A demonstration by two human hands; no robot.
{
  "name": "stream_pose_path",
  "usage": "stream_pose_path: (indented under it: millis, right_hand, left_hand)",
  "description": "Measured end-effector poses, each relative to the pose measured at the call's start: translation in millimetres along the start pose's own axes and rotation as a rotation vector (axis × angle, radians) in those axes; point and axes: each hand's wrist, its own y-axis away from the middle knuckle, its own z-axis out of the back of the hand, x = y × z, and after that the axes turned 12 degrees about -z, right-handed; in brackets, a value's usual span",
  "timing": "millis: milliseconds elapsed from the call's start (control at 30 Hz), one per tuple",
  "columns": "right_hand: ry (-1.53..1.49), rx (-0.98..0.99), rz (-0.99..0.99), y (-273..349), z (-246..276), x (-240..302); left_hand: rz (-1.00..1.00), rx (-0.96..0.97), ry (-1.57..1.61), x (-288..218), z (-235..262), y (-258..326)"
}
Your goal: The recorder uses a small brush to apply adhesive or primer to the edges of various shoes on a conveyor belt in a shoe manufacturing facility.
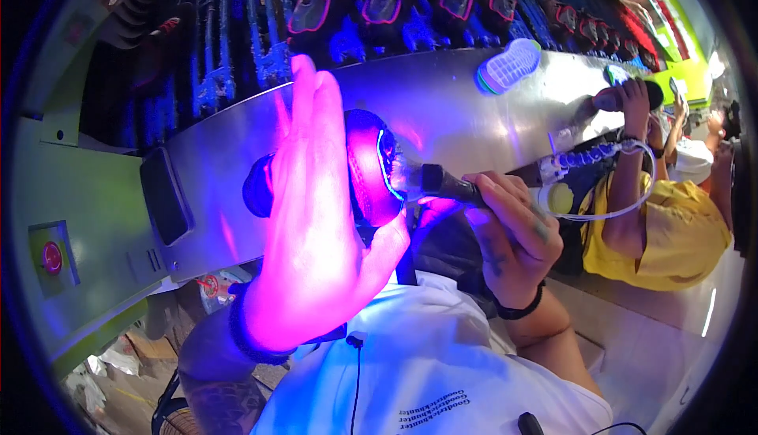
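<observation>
A metal bench (466, 119) runs across the view, with a row of dark shoes (384, 1) racked behind it and a co-worker's yellow shirt (663, 238) at the right. Bathed in pink-violet light, the left hand (312, 222) has its fingers straight and close together along one side of a dark shoe (367, 170), thumb under it, holding it up over the near edge of the bench. The right hand (513, 222) pinches a brush (440, 182) between thumb and fingers. The step looks like brushing the shoe's glowing edge line (385, 155); glare hides whether the bristles truly touch. The next move likely calls for steady, light strokes along that line while the shoe is turned.
</observation>
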Motion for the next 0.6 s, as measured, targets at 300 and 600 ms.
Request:
stream_pose_path:
  millis: [300,600]
  right_hand:
    - [-0.033,0.031,-0.286,20.4,-79.7,-32.7]
    - [-0.248,0.065,-0.212,-22.5,-33.2,21.5]
  left_hand:
    - [0.243,0.295,0.063,83.7,66.4,33.9]
    - [0.082,0.163,0.431,53.2,17.0,95.8]
